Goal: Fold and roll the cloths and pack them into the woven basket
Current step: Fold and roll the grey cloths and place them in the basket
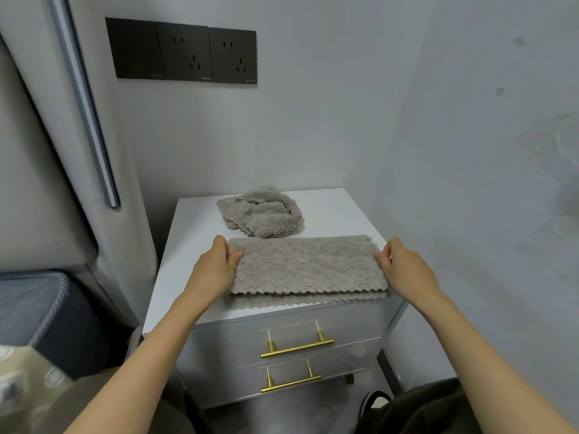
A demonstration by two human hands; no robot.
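Observation:
A beige fluffy cloth (308, 266), folded in half lengthwise, lies flat on the white nightstand (188, 261) near its front edge. My left hand (216, 267) pinches the cloth's left end, thumb on top. My right hand (404, 267) pinches its right end the same way. Behind it, a second beige cloth (261, 216) lies crumpled in a heap at the back of the nightstand top. No woven basket is in view.
The nightstand has two drawers with gold bar handles (296, 347). A padded headboard and bed (37, 214) stand at the left. Black wall sockets (185, 51) sit above. The grey wall closes in on the right.

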